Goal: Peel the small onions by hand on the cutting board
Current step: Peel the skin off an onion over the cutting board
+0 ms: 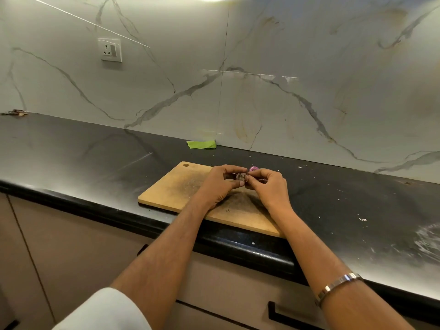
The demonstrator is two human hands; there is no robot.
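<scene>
- While my left hand (220,184) pinches the small onion (240,177) above the cutting board (171,186), I steady it.
- My right hand (266,184) pinches its skin; peeling in short pulls seems best.

Both hands — left hand (220,181), right hand (266,184) — pinch small onion (240,176) above cutting board (171,186); peeled onion (253,168) behind.

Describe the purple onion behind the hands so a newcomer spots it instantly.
Find the wooden cutting board on the black counter. At its far edge, just beyond the right hand, sits the purple onion, bright magenta unlike the dull brown onion being pinched.
</scene>
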